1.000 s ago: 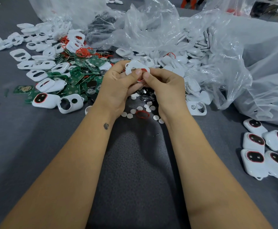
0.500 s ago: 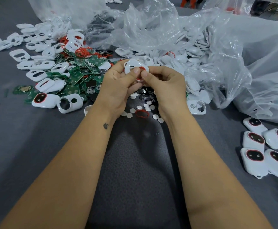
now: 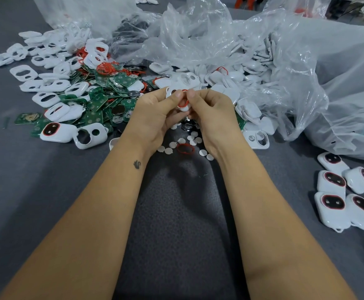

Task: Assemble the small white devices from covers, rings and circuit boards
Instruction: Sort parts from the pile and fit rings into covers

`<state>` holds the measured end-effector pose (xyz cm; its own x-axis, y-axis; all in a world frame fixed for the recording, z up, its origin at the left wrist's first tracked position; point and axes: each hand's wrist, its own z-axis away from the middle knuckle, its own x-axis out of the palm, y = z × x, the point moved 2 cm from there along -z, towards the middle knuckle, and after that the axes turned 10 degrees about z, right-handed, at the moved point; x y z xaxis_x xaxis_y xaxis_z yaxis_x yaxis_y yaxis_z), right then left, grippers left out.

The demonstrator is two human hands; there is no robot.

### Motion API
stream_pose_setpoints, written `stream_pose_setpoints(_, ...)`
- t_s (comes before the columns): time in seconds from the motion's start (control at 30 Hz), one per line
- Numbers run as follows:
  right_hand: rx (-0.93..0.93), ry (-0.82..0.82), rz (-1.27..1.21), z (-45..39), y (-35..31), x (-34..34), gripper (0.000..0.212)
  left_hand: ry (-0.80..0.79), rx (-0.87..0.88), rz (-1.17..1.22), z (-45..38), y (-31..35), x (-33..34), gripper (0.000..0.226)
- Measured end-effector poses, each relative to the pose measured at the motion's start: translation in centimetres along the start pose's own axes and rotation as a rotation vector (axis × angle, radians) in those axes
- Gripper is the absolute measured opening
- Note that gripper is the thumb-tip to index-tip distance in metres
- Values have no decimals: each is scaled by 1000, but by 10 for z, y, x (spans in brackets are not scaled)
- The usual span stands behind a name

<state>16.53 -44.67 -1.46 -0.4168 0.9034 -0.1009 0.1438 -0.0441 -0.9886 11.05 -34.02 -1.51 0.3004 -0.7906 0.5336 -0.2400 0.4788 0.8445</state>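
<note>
Head view, open room: the grey counter (image 3: 36,191) is bare in front, between and beside the forearms; farther back parts crowd it.
Head view, edges: crumpled clear plastic bags (image 3: 306,68) close the far and right side.
Materials: glossy white covers (image 3: 53,83) with oval holes, flat green circuit boards (image 3: 96,102), thin red rings (image 3: 105,68), small white discs (image 3: 169,150).
Finished devices: rounded white shells (image 3: 332,210) with dark red-edged windows, near the right edge.
Left hand (image 3: 155,113): fingers curled, thumb pinching a white cover (image 3: 184,108) above the discs.
Right hand (image 3: 213,113): fingers curled, thumb pressing a red ring (image 3: 183,103) on that cover.
Loose ring (image 3: 185,148): lies on the counter, between the wrists.
</note>
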Motion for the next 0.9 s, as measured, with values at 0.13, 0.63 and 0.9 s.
stream_pose_setpoints(0.13, -30, 40, 175, -2, 0, -2, 22, -5, -10, -36, 2, 0, 0, 14)
stream_pose_setpoints(0.63, 24, -27, 54, 1, -3, -6, 23, -32, -119, -21, 1, 0, -4, 17)
stream_pose_setpoints(0.9, -147, 334, 340, 9, -6, 6, 5, 119, 24, 89, 1, -2, 0, 9)
